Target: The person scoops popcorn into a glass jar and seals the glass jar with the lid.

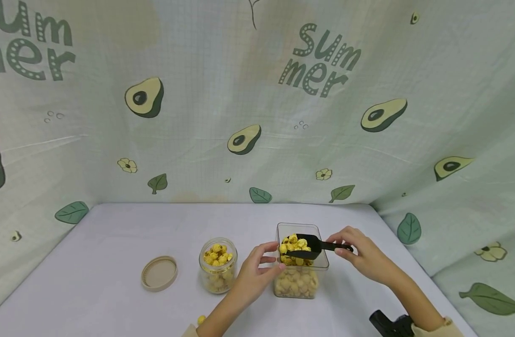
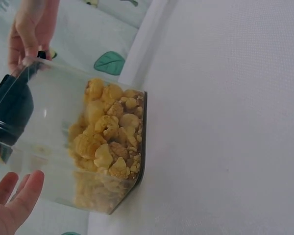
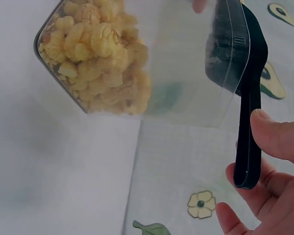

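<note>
A clear square container (image 1: 324, 268), about half full of yellow popcorn (image 2: 108, 129), stands on the table. My right hand (image 1: 363, 257) pinches the handle of a black scoop (image 3: 248, 142) between thumb and fingers. The scoop's bowl lies tilted at the container's mouth, and yellow popcorn shows in it in the head view. On the container's left side, my left hand (image 1: 257, 269) has its fingers spread and loosely bent, fingertips right at the wall near the rim. It grips nothing.
Left of the container stands an open glass jar (image 1: 204, 270) with popcorn inside. Farther left a round beige lid (image 1: 159, 274) lies flat. One loose popcorn piece (image 1: 201, 319) is beside my left forearm. A black object (image 1: 388, 324) sits by my right sleeve. Printed cloth hangs behind the table.
</note>
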### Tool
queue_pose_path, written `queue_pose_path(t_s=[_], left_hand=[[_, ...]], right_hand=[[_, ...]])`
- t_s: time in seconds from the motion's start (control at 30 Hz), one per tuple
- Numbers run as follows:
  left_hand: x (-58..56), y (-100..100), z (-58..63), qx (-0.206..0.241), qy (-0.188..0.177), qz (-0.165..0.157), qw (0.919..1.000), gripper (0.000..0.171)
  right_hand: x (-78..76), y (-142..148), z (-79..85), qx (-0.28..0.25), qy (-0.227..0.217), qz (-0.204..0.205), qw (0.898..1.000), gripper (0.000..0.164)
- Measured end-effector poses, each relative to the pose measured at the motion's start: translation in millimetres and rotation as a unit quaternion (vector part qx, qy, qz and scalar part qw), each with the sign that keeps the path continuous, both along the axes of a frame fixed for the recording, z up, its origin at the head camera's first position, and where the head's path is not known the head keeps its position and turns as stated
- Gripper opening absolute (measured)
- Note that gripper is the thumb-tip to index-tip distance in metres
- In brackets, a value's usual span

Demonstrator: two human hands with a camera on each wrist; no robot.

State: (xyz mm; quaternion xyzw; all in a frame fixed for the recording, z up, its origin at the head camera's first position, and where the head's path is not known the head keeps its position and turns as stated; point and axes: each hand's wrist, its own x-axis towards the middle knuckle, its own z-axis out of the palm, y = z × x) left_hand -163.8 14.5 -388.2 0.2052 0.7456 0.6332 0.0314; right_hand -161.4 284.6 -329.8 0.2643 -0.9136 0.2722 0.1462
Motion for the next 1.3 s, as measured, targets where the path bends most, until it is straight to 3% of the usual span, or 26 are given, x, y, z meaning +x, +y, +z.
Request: queue_pose_path(t_s=[0.33, 0.6, 0.9, 1.07, 1.3], left_hand=[[3.7, -3.6, -0.6, -0.002, 0.006, -0.003, 1.0000, 0.045], [4.7, -4.5, -0.2, -0.006, 0.018, -0.007, 0.9998, 0.045], [5.3, -11.0, 1.8, -0.003, 0.036, 0.000, 0.9994, 0.046], [8.3, -22.5, 10.2, -0.003, 0.054, 0.014, 0.9984, 0.045], [10.9, -49.0, 19.8, -0.005, 0.076, 0.061, 0.9953, 0.044]], right_hand=[[1.0, 0.2, -5.8, -0.010, 0.014, 0.015, 1.000, 0.023], [0.9, 0.7, -3.0, 0.030, 0.023, 0.027, 0.999, 0.023], [-1.7, 5.2, -5.4, -0.006, 0.000, 0.053, 0.999, 0.024], [-2.3, 6.9, -8.1, -0.013, 0.002, 0.045, 0.999, 0.025], [-1.8, 9.2, -9.8, -0.018, 0.000, 0.026, 0.999, 0.024]])
